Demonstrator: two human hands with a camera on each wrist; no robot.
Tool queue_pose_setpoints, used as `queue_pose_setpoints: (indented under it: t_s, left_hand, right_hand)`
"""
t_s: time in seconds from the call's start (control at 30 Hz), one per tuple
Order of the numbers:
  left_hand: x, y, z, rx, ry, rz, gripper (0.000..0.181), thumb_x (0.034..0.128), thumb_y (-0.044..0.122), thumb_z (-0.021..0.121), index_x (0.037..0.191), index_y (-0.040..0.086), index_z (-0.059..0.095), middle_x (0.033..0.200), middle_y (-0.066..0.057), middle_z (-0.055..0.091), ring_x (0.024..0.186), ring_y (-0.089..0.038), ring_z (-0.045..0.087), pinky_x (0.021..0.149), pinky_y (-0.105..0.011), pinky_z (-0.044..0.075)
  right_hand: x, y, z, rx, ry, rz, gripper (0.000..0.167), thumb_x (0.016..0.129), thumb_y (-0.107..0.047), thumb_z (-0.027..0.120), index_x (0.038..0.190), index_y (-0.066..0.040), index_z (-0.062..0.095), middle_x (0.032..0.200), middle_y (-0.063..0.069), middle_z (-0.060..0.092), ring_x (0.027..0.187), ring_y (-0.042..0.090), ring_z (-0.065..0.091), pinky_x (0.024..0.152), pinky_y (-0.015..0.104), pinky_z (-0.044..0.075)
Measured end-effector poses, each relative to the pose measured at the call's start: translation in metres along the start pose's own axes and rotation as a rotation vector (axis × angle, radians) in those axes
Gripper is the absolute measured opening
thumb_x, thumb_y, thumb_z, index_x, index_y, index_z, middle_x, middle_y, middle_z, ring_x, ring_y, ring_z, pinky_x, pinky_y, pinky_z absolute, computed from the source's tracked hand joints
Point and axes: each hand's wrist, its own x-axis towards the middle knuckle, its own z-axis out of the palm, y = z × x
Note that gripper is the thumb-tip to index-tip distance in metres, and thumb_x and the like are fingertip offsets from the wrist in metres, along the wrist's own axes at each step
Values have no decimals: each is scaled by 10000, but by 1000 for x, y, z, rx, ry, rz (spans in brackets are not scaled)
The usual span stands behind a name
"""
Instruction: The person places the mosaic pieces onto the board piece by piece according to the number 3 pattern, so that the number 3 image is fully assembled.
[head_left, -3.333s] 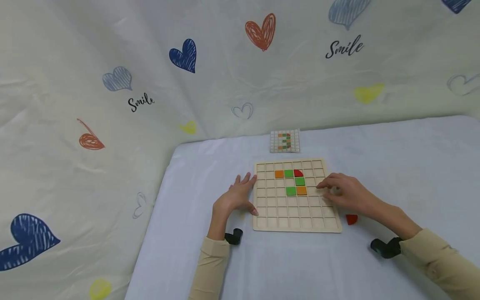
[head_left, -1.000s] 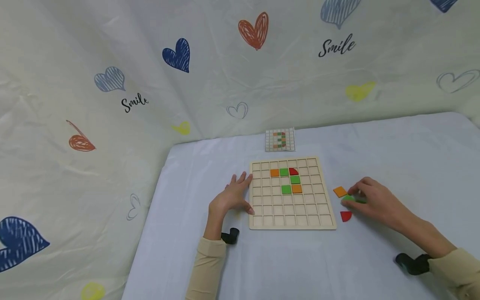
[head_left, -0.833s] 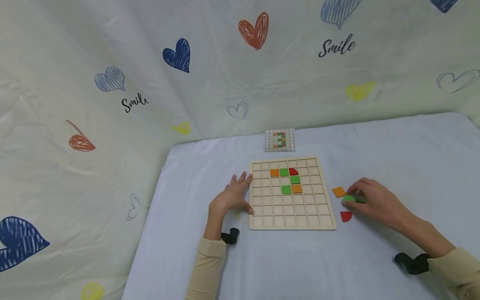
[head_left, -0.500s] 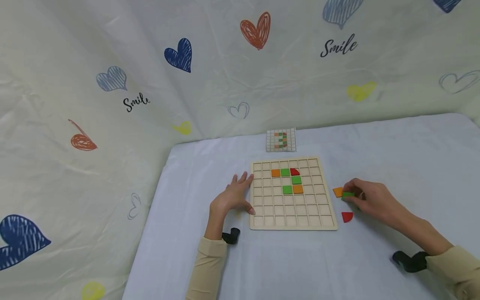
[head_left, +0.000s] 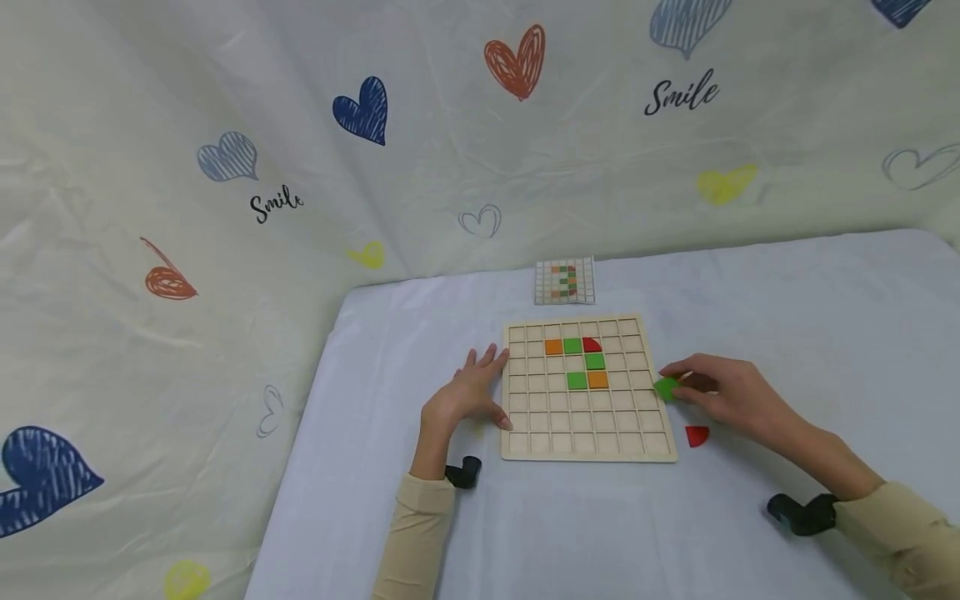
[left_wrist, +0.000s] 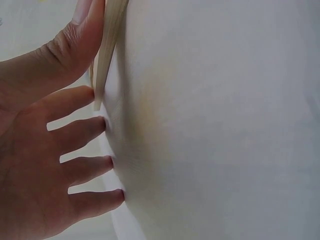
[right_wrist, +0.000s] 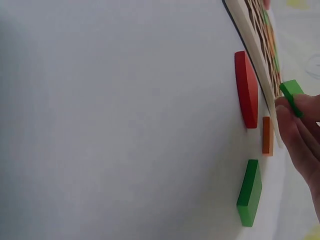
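Observation:
A wooden grid board (head_left: 555, 447) lies on the white table, holding several orange and green squares and a red quarter-round tile (head_left: 592, 344) in its upper middle cells. The left hand (head_left: 468, 396) rests spread at the board's left edge; in the left wrist view the thumb and index finger of that hand (left_wrist: 45, 120) touch its wooden side (left_wrist: 104, 65). Thumb and fingers of the right hand (head_left: 723, 392) pinch a green tile (head_left: 666, 388) at the board's right edge. The right wrist view shows this green tile (right_wrist: 292, 95) tilted between the fingertips (right_wrist: 286, 114).
A small pattern card (head_left: 565, 281) lies behind the board. Right of the board is a loose red tile (head_left: 697, 436). Besides the red one (right_wrist: 246, 90), the right wrist view shows an orange tile (right_wrist: 268, 136) and another green tile (right_wrist: 249, 192) on the cloth. A heart-printed sheet stands behind the table.
The right hand went from the board to the loose tiles on the right, took hold of a green one, and has moved back left with it to the board's edge. The left hand stays put.

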Motion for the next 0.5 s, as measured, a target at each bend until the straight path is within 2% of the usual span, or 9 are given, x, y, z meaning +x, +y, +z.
queue_pose_setpoints:
  t_s: [0.33, 0.5]
  left_hand:
    - [1, 0, 0, -2, 4, 10, 1202, 702, 194, 960, 1657, 198, 231, 1738, -41, 95, 1606, -351, -21, 1266, -612, 153]
    - [1, -1, 0, 5, 8, 12, 1207, 701, 195, 961, 1658, 203, 226, 1738, -40, 96, 1607, -344, -18, 1276, -588, 144]
  right_hand:
    - [11, -10, 6, 102, -77, 48, 365, 791, 19, 846, 1142, -10, 754, 1052, 97, 758, 844, 178, 751, 747, 129, 565]
    - [18, -15, 11, 125, -89, 41, 350, 789, -1, 855, 1126, -22, 761, 1026, 65, 759, 828, 126, 734, 737, 160, 583]
